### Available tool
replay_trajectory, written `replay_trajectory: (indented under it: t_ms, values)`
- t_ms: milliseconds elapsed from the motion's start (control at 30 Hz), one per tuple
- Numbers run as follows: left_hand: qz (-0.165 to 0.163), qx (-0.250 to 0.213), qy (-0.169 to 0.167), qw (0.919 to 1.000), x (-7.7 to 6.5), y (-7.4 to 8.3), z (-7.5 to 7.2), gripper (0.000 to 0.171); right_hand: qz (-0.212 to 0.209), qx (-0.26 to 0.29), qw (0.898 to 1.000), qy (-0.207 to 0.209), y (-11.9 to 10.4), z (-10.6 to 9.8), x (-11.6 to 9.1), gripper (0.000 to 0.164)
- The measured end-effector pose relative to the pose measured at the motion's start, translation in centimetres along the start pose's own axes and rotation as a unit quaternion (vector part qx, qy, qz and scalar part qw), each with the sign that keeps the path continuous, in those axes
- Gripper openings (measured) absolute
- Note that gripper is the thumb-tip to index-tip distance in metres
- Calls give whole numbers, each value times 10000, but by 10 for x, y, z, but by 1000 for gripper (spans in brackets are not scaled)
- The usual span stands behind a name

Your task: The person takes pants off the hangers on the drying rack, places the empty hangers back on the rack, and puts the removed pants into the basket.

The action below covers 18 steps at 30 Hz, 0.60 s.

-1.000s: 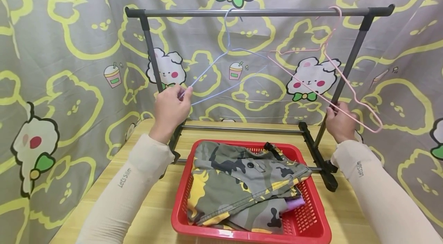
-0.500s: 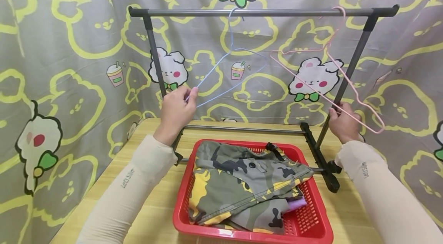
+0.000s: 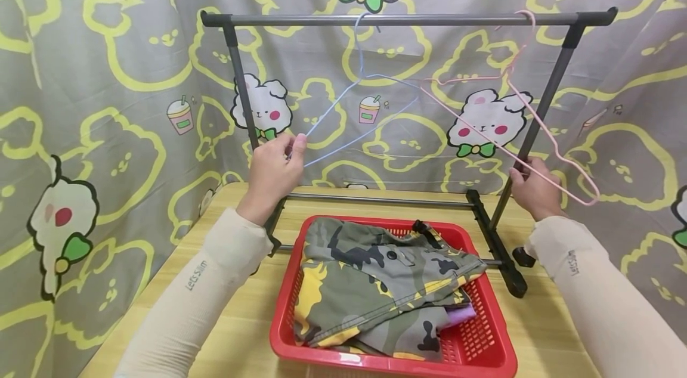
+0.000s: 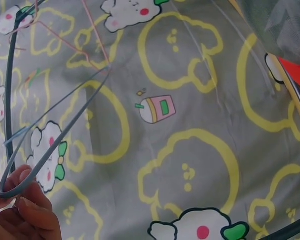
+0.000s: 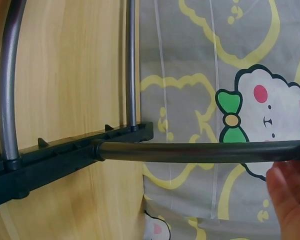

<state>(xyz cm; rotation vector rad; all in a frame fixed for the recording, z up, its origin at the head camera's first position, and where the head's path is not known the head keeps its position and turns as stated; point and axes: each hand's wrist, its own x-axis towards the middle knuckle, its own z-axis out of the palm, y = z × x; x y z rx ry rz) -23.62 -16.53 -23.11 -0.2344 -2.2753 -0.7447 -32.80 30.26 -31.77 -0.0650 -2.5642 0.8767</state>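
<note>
In the head view, my left hand pinches the lower left end of a blue wire hanger. The hanger's hook loops over the top bar of a grey metal garment rack. Farther right on the same bar hangs a pink hanger, its lower corner in front of my right hand. That hand holds the rack's right post. In the right wrist view, its fingers meet the post; the rest lies out of frame. The left wrist view shows fingers around the hanger's bent end.
A red plastic basket stands on the wooden table before the rack. Folded camouflage clothing fills most of it, with a bit of purple cloth underneath. Patterned grey curtain surrounds the table.
The head view has shifted slightly, and my right forearm sits a little farther right. Both hands keep their holds, on the blue hanger and the rack post.
</note>
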Motion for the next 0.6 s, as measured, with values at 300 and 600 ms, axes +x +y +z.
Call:
replay_trajectory:
  t_ms: [300,600]
  values:
    - [-108,-259,624,9977,1,-22,-2,39,140,367,9985,-389,-2,-2,-10,58]
    - [-414,205,214,9987,-12,-60,-9,40,-492,-196,9984,-220,-10,-10,-38,39]
